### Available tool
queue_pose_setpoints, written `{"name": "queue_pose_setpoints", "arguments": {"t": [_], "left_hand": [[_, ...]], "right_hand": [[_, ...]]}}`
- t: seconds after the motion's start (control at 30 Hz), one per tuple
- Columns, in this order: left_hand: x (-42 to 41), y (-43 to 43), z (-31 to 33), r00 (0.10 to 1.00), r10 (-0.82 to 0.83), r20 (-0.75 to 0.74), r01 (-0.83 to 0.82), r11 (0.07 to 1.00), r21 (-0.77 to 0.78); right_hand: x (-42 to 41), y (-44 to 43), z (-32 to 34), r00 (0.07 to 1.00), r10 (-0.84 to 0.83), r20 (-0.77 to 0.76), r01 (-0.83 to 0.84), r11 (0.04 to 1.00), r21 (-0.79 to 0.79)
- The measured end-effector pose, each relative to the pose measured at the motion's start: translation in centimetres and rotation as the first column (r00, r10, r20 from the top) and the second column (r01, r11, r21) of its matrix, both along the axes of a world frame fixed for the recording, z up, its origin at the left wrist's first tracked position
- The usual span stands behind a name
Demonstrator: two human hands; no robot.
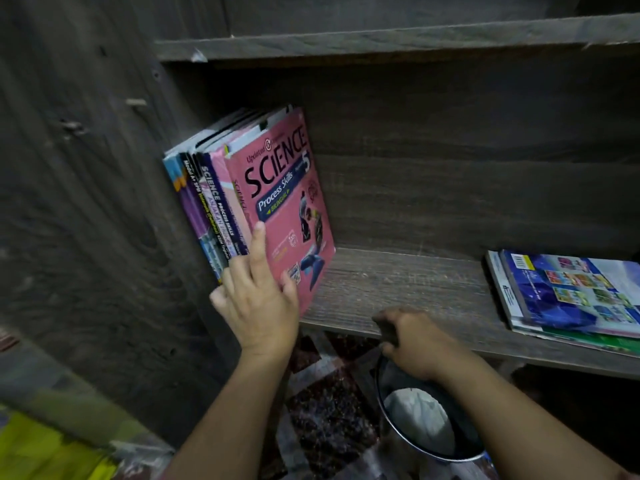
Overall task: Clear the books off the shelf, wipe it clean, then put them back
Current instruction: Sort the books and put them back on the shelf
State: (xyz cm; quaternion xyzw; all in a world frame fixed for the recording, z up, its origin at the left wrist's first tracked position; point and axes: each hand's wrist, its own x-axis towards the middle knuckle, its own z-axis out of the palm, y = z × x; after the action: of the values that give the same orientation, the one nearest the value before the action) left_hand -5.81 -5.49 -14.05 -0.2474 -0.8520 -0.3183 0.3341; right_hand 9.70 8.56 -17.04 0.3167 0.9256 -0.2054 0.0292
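Several books stand upright at the left end of the dark wooden shelf (398, 289), leaning against its side wall. The front one is a pink Science Process Skills book (287, 202). My left hand (256, 299) holds the lower near edge of this row, with the index finger stretched up along the pink cover's edge and the thumb on the cover. My right hand (412, 341) grips a small dark wiping pad (388, 330) at the shelf's front edge. A flat stack of books (568, 296) lies at the shelf's right end.
Another shelf board (381, 43) runs above. Below my right hand, a dark bucket (426, 420) with a white cloth inside stands on a patterned floor mat (329, 410). A yellow-green object (45, 448) lies at the bottom left.
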Motion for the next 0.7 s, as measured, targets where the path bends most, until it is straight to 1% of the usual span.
{"name": "queue_pose_setpoints", "arguments": {"t": [0.07, 0.13, 0.2, 0.27, 0.33, 0.43, 0.47, 0.5, 0.6, 0.7], "left_hand": [[-0.2, -0.7, 0.6, 0.998, 0.007, -0.063, -0.006, 1.000, 0.016], [-0.5, -1.3, 2.2, 0.990, -0.003, -0.143, 0.013, 0.998, 0.069], [-0.9, -1.8, 4.8, 0.980, -0.034, -0.197, 0.059, 0.991, 0.123], [-1.9, -2.4, 7.9, 0.976, -0.044, -0.213, 0.077, 0.986, 0.146], [-3.2, -2.7, 10.9, 0.980, -0.057, -0.189, 0.076, 0.993, 0.093], [-4.5, -2.4, 13.2, 0.973, -0.133, -0.190, 0.118, 0.989, -0.091], [-4.7, -2.2, 13.4, 0.967, -0.153, -0.204, 0.129, 0.984, -0.127], [-4.7, -2.2, 13.5, 0.964, -0.157, -0.213, 0.130, 0.982, -0.139], [-3.9, -2.2, 13.6, 0.967, -0.114, -0.227, 0.094, 0.991, -0.095], [-2.3, -2.4, 13.5, 0.967, -0.088, -0.239, 0.068, 0.993, -0.092]], "right_hand": [[-1.0, -0.6, -0.2, 1.000, 0.026, 0.004, -0.026, 1.000, 0.013], [-2.1, -1.1, -0.5, 0.998, 0.057, 0.000, -0.057, 0.998, 0.012], [-2.9, -1.7, -0.7, 0.996, 0.083, 0.005, -0.084, 0.996, 0.019], [-3.7, -2.1, -0.9, 0.995, 0.103, 0.011, -0.103, 0.995, 0.019], [-4.3, -2.5, -1.0, 0.993, 0.117, 0.030, -0.118, 0.993, 0.028], [-5.1, -3.0, -0.9, 0.990, 0.123, 0.063, -0.125, 0.991, 0.036], [-5.3, -3.1, -0.9, 0.990, 0.122, 0.068, -0.125, 0.991, 0.041], [-5.4, -3.1, -0.9, 0.990, 0.119, 0.072, -0.123, 0.991, 0.045], [-5.7, -3.3, -0.8, 0.990, 0.115, 0.081, -0.120, 0.991, 0.064], [-5.9, -3.5, -0.9, 0.989, 0.112, 0.098, -0.118, 0.991, 0.061]]}}
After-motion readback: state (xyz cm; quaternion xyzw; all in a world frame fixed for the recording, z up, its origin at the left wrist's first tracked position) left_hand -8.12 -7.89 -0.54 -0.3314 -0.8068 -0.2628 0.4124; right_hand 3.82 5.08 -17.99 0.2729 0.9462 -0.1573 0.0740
